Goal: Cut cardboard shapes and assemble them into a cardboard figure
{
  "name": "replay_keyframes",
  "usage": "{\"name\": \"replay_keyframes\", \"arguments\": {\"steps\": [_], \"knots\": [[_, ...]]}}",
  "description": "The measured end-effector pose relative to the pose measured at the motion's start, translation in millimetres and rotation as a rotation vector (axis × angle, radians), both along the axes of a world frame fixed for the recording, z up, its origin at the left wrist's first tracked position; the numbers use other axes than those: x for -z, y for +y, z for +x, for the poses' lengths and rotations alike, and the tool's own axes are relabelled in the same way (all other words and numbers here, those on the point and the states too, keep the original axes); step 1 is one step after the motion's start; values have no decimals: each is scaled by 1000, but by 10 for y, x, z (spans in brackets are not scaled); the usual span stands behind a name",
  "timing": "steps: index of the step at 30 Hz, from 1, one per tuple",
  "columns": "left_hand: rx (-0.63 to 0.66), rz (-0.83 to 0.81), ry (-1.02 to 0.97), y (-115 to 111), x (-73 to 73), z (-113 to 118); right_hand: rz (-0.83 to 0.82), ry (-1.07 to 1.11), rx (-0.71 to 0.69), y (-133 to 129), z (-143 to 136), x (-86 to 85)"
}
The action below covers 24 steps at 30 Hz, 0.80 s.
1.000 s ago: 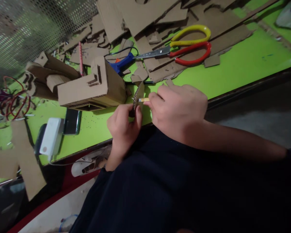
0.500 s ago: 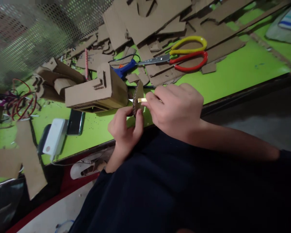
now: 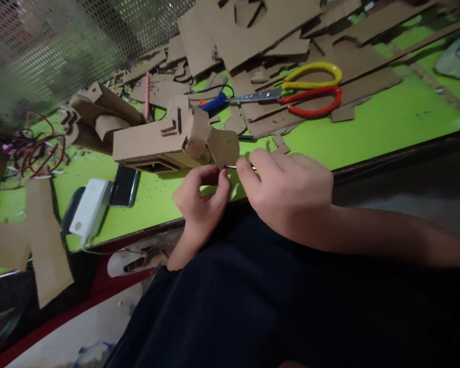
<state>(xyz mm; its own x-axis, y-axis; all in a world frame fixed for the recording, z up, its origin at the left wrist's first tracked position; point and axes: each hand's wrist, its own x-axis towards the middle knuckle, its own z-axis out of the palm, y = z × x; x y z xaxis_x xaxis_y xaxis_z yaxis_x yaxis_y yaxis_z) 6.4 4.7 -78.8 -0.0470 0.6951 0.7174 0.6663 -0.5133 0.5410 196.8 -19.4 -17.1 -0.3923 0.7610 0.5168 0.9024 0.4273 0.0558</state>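
My left hand point(image 3: 203, 197) pinches the near edge of a small cardboard piece point(image 3: 224, 145) with a rounded end. My right hand point(image 3: 287, 191) is closed on a thin, shiny blade-like strip point(image 3: 233, 167), mostly hidden by the fingers. The strip's tip points at the cardboard's near edge beside my left fingertips. Behind the left hand stands a cardboard box point(image 3: 149, 148) with a cut-out opening in its side. Small cardboard scraps point(image 3: 279, 145) lie just beyond the right hand.
Scissors point(image 3: 310, 89) with yellow and red handles lie behind my hands, by a blue glue gun point(image 3: 216, 104). Cardboard sheets point(image 3: 268, 30) cover the back. A phone point(image 3: 125, 186), white power bank point(image 3: 92, 207) and tangled wires point(image 3: 44, 143) are on the left. The green table's front edge point(image 3: 368, 161) runs alongside.
The cardboard piece has turned from nearly edge-on to showing its broad face. The strip has shifted to its near edge, less of it showing. The view has moved slightly.
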Motion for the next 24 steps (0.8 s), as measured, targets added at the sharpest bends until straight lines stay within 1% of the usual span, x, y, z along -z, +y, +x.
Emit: {"name": "replay_keyframes", "arguments": {"steps": [1, 2, 4, 6, 7, 9, 12, 15, 20, 24], "knots": [[-5, -28, 5, 7, 0, -4, -35, -9, 16, -2, -12, -5], [-11, -58, 15, 14, -1, -9, -118, -21, 31, 3, -20, -23], [-17, -106, 48, 25, -4, -20, -395, -52, 49, 33, -22, -84], [-9, -131, 88, 30, -9, -33, -685, -44, 17, 87, -4, -146], [-1, -140, 112, 33, -11, -41, -787, -12, -10, 118, 11, -165], [13, -152, 174, 40, -14, -60, -896, 96, -56, 177, 46, -169], [37, -118, 291, 66, -7, -96, -931, 250, -75, 230, 92, -104], [68, -58, 362, 96, 9, -122, -914, 327, -89, 242, 118, -29], [29, -80, 330, 93, 17, -103, -893, 374, -152, 222, 135, 13], [34, -83, 276, 74, 5, -66, -880, 398, -177, 192, 148, 47]]}}
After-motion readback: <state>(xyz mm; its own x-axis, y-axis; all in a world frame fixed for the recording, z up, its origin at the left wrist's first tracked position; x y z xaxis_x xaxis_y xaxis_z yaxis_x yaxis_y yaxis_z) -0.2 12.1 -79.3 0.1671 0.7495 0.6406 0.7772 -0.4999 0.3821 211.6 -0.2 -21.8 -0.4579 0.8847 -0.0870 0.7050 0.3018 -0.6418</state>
